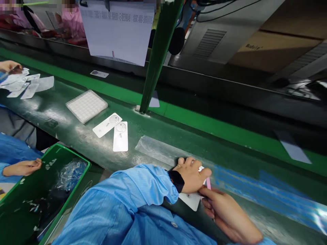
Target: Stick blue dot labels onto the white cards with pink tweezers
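Observation:
My left hand (192,175), with a dark band at its wrist, is palm down with fingers curled over a white card (192,201). A narrow pink strip (208,183) shows at its fingertips; a small white piece peeks out beside it, mostly hidden. Close against it, my right hand (224,209) is closed, thumb and fingers pinching at the card's right edge. What lies under the fingers is hidden. To the left, two white cards, one slanted (105,126) and one straighter (120,140), overlap slightly, each with a round clear piece at its upper end.
A clear-lidded tray (87,105) of white pieces lies on the green bench. A green post (155,64) rises from it. Translucent film (155,149) and blue tape (255,190) line the surface. A green bin (58,146) stands lower left, by a co-worker's hand (24,167). More cards (30,90) lie far left.

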Available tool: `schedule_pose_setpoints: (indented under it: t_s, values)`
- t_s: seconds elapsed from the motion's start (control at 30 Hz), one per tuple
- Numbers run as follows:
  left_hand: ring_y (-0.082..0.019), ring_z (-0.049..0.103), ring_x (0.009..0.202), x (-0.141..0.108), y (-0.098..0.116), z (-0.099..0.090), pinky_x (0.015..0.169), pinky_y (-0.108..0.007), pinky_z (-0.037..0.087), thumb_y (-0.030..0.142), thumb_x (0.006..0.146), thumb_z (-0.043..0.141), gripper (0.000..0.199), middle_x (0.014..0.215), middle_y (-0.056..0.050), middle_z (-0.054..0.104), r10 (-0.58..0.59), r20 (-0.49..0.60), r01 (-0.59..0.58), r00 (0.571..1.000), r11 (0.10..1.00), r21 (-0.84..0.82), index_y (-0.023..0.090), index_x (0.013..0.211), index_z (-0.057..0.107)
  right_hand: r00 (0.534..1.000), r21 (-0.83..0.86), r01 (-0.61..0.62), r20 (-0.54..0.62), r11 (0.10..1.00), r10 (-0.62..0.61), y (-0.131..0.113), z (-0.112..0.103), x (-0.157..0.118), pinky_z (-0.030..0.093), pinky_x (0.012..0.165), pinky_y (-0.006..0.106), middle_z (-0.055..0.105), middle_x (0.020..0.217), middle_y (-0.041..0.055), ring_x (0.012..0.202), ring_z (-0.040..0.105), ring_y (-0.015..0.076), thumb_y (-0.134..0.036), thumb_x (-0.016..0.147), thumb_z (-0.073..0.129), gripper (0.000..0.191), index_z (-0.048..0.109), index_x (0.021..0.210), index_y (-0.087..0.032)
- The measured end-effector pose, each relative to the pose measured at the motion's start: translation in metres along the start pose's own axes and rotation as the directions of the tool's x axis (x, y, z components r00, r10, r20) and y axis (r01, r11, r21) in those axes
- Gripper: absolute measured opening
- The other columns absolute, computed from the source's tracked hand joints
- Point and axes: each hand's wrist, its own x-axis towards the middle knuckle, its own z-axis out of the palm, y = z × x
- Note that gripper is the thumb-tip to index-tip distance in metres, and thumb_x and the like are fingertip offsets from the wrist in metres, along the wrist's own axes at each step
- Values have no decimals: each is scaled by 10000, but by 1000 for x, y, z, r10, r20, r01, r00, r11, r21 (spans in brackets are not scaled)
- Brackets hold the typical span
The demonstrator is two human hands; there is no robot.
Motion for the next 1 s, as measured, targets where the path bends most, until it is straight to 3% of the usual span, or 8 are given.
schedule_pose_setpoints:
  t_s: [0.17, 0.3, 0.43, 0.7, 0.8, 0.87, 0.93, 1.0]
  values:
    - [-299, 423, 1205, 0, -4, 7, 875, -452, 427, 190, 937, 368, 331, 1288, -136, 492, -16, -81, 7, 997, 995, -104, 228, 1216, 542, 987, 62, -44, -153, 997, 53, 2, -9, -11, 252, 321, 145, 358, 456, -88, 380, 312, 72, -201, 642, 765, 262, 560, 800, -164]
    - [-300, 438, 1196, -1, -6, 13, 948, -485, 423, 162, 837, 508, 344, 1236, -129, 524, -129, -205, 65, 970, 954, -293, 205, 1175, 557, 990, 267, -92, -80, 959, 117, -2, 7, -24, 228, 298, 141, 335, 453, -81, 381, 272, 57, -133, 620, 766, 254, 516, 648, -167]
    - [-293, 449, 1192, 0, -10, 16, 1023, -498, 389, 126, 830, 471, 356, 1232, -152, 509, -184, -237, 80, 954, 918, -387, 165, 1180, 523, 987, 421, -50, -116, 906, 108, -7, 16, -18, 222, 292, 126, 459, 560, -23, 405, 299, 42, -62, 633, 687, 188, 521, 615, -148]
    - [-238, 537, 1070, 4, -13, 19, 973, -428, 469, 85, 821, 432, 252, 1082, -108, 545, -290, -389, 35, 874, 838, -545, 195, 1037, 500, 993, 376, -2, -109, 927, 47, -3, 36, -8, 195, 281, 140, 336, 443, -92, 349, 250, 39, -103, 602, 760, 284, 486, 621, -173]
    - [-213, 558, 1017, -1, -13, 7, 933, -395, 495, 58, 790, 440, 249, 1036, -87, 549, -328, -487, 8, 810, 836, -549, 208, 980, 499, 998, 295, 22, -60, 955, -5, -12, 36, -4, 188, 275, 149, 321, 384, -91, 322, 238, 39, -157, 579, 790, 313, 478, 588, -180]
    - [-200, 556, 1021, -10, -23, -12, 938, -376, 489, 65, 792, 458, 222, 1028, -77, 552, -329, -586, -21, 740, 860, -510, 214, 950, 503, 995, 222, 97, -44, 970, -89, -30, 27, 7, 203, 281, 148, 362, 397, -73, 332, 273, 45, -195, 563, 793, 267, 532, 608, -163]
    - [-196, 551, 1016, -23, -43, -41, 930, -368, 481, 93, 814, 481, 168, 1007, -68, 555, -292, -734, -53, 613, 912, -407, 215, 926, 508, 976, 125, 215, -53, 969, -210, -60, 13, 29, 218, 286, 154, 415, 437, -50, 350, 293, 48, -204, 541, 788, 241, 565, 620, -161]
    - [-188, 554, 970, -38, -74, -77, 892, -357, 477, 110, 825, 505, 128, 954, -53, 555, -232, -865, -9, 445, 965, -263, 214, 899, 508, 933, 2, 359, -23, 933, -359, -96, 2, 60, 242, 292, 169, 468, 476, -13, 367, 328, 61, -199, 560, 781, 210, 584, 622, -162]
